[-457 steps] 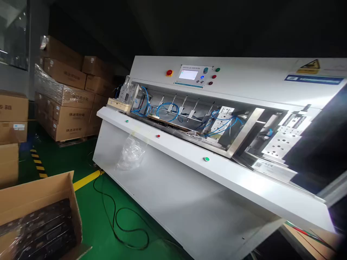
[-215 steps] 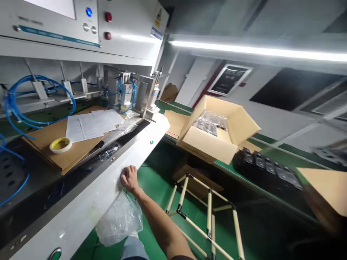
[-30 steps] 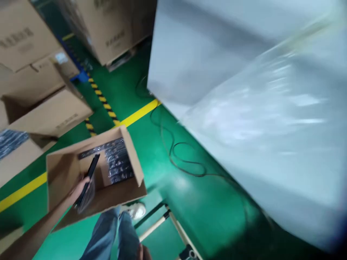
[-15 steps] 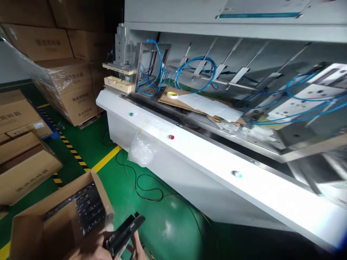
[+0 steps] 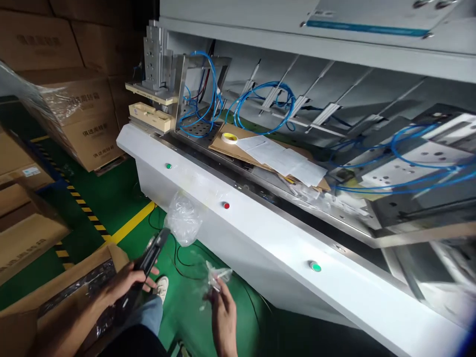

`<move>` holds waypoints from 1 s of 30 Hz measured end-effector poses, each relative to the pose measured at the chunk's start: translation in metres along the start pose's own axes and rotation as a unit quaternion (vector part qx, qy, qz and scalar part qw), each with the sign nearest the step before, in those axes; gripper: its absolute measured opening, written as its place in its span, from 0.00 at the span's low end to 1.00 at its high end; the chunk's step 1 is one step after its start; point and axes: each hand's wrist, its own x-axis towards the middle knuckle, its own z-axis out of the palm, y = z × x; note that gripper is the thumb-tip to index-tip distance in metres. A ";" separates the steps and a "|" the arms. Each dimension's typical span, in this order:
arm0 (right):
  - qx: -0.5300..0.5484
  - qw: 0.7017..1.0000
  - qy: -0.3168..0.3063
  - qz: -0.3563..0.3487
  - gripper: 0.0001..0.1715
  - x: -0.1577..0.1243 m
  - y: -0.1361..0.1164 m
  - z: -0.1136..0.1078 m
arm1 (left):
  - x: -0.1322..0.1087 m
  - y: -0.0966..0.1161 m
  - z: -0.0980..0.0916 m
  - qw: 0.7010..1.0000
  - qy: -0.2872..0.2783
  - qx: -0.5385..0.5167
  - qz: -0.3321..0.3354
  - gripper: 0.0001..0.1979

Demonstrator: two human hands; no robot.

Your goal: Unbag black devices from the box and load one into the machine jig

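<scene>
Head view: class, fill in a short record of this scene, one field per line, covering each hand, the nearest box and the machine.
Left hand: grips a long black flat device
Right hand: pinches a crumpled clear plastic wrapper
Open brown cardboard box: below left hand, holds dark wrapped items
White machine: clear plastic bag hangs from its front ledge
Roll of tape: on cardboard sheet in machine
</scene>
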 end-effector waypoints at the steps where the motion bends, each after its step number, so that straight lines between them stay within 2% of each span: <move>1: -0.027 0.998 0.026 -0.045 0.40 0.022 -0.015 0.003 | 0.012 0.012 -0.003 0.999 0.028 -0.017 0.009 0.35; 3: -0.086 0.989 0.040 -0.112 0.34 0.066 -0.039 0.021 | 0.032 0.031 -0.011 0.996 0.071 -0.039 0.028 0.36; 6: -0.143 0.980 -0.001 -0.136 0.26 0.128 -0.058 0.069 | 0.048 0.043 -0.022 0.991 0.111 -0.049 0.053 0.34; 10: -0.231 0.967 -0.067 -0.087 0.18 0.195 -0.053 0.129 | 0.049 0.031 -0.032 0.988 0.113 -0.093 0.044 0.34; 13: -0.310 0.947 -0.085 -0.019 0.14 0.228 -0.040 0.150 | 0.044 0.019 -0.032 0.982 0.122 -0.141 0.038 0.33; 16: -0.389 0.916 -0.088 0.034 0.14 0.246 -0.029 0.155 | 0.039 0.021 -0.028 0.977 0.085 -0.192 0.035 0.33; 19: -0.452 0.888 -0.082 0.037 0.14 0.257 -0.020 0.158 | 0.040 0.035 -0.026 0.970 0.028 -0.242 0.027 0.32; 22: -0.478 0.873 -0.086 0.038 0.13 0.266 -0.012 0.160 | 0.051 0.052 -0.028 0.963 0.006 -0.270 0.017 0.31; 25: -0.460 0.882 -0.103 0.025 0.21 0.268 -0.006 0.155 | 0.071 0.071 -0.032 0.960 -0.025 -0.278 0.009 0.31; 27: -0.426 0.898 -0.109 -0.025 0.28 0.264 -0.005 0.146 | 0.088 0.086 -0.036 0.963 -0.040 -0.267 0.009 0.31; 30: -0.362 0.918 -0.114 -0.118 0.29 0.254 0.004 0.129 | 0.118 0.116 -0.046 0.971 -0.037 -0.235 0.013 0.27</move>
